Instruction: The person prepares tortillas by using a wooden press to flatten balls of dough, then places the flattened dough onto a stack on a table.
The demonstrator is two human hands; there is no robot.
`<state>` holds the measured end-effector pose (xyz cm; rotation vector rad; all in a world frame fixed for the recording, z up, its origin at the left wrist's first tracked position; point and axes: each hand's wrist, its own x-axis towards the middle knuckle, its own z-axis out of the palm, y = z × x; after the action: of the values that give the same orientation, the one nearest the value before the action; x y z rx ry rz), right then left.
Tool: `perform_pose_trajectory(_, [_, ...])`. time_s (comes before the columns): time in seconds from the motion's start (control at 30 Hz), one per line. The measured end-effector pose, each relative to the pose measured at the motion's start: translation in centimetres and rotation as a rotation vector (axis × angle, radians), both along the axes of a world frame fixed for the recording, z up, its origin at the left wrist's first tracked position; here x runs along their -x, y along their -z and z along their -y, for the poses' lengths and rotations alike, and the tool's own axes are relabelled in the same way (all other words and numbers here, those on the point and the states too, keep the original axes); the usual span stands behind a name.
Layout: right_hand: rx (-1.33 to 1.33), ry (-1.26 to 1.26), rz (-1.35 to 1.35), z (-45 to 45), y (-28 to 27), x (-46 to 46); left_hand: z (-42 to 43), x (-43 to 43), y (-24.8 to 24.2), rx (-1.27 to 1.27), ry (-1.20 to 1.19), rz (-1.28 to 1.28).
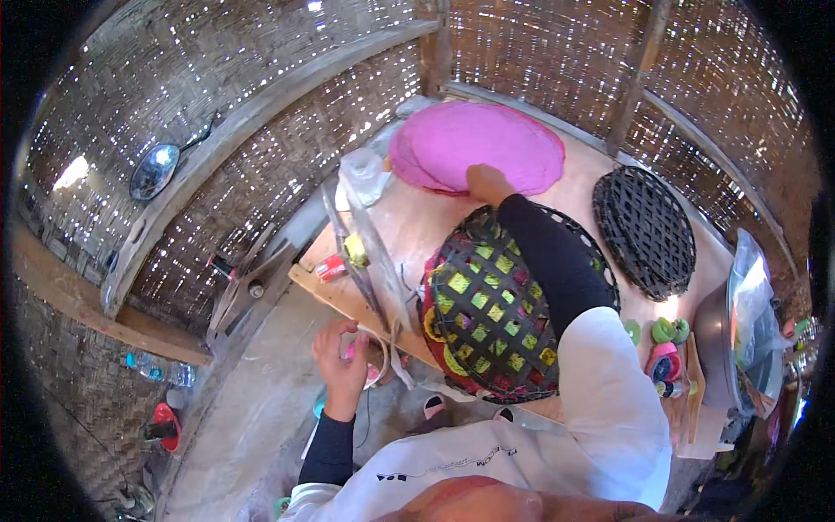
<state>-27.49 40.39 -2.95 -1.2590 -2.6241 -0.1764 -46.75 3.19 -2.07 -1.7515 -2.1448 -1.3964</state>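
My right hand (488,184) rests at the near edge of several large pink round sheets (479,143), stacked flat at the back of the table. Its fingers are curled and partly hidden, so I cannot tell if they grip the edge. Under my right forearm lies a round black lattice basket or tray (479,303), with yellow-green and dark red material showing through its gaps. My left hand (342,365) is raised beyond the table's front left edge, fingers apart and holding nothing. Beside it are a small container with pink things (373,373) and a hanging pale strip (399,365).
A second black lattice tray (644,231) lies at the right. Large metal basins (714,339) with clear plastic stand on the right edge. Long strips (375,254), a red packet (331,267) and a plastic bag (361,171) occupy the left side. Woven walls enclose the table.
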Motion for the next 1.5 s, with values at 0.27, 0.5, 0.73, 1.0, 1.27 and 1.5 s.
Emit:
perform_pose_trajectory(0.27, [-0.449,0.189,-0.283,1.5,-12.4,-4.5,-0.9,3.1,0.2,-0.032,-0.019,0.142])
perform_pose_trajectory(0.5, [-0.45,-0.123,-0.008,16.7,-15.5,-10.2,-3.6,3.1,-1.0,-0.133,0.038,0.184])
perform_pose_trajectory(0.73, [-0.165,-0.129,0.054,29.8,-7.6,-16.3,-6.0,1.9,-1.4,-0.202,0.117,0.161])
perform_pose_trajectory(1.0, [0.006,-0.112,-0.139,36.4,-4.7,-16.6,-6.7,-3.8,-3.3,-0.171,0.356,0.183])
perform_pose_trajectory(1.27, [0.0,-0.042,-0.35,38.8,-4.1,-17.7,-7.3,-7.5,-2.5,-0.115,0.565,0.251])
perform_pose_trajectory(1.5, [-0.131,0.793,-0.132,39.1,-1.4,-26.0,-7.5,-9.2,-3.0,-0.109,0.626,0.154])
